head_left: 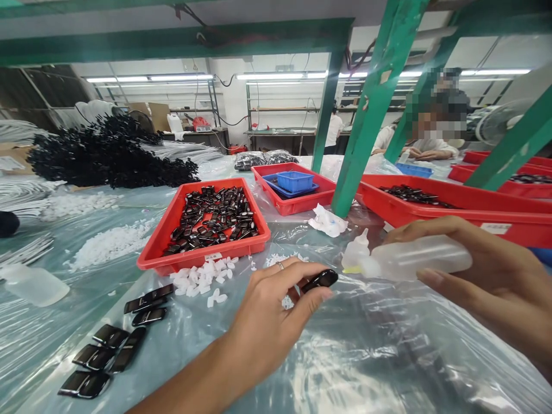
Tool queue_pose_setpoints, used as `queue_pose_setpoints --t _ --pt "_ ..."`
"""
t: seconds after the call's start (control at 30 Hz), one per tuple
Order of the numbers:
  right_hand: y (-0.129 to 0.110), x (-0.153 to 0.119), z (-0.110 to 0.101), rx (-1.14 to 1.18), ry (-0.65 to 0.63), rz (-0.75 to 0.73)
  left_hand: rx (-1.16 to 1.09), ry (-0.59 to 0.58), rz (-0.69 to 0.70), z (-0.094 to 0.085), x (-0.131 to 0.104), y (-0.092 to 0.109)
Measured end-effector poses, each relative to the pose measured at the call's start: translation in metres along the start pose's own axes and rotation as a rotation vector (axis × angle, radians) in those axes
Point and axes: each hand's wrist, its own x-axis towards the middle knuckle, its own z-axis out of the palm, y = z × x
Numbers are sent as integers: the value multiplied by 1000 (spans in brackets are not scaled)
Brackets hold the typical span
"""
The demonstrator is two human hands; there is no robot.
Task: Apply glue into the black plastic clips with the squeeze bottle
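My left hand [269, 310] pinches a small glossy black plastic piece [319, 280] between thumb and fingers, just above the plastic-covered table. My right hand [483, 276] grips a translucent squeeze bottle [414, 259] lying sideways, its nozzle pointing left toward the black piece, a short gap apart. Small white plastic bits [202, 279] lie scattered beside my left hand. Several more black pieces [107, 351] lie in a loose row at the near left.
A red tray [207, 254] full of black pieces stands ahead. Behind it are a red tray with blue bins [295, 183], a long red tray [452, 210], green frame posts [366, 115], a crumpled white wipe [328, 221] and black cable bundles [107, 152]. A person sits at the far right.
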Motion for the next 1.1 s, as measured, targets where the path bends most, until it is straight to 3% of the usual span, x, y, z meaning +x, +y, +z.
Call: queue_pose_setpoints --t 1.1 --pt "0 -4 -1 13 -68 8 14 -88 2 0 0 4"
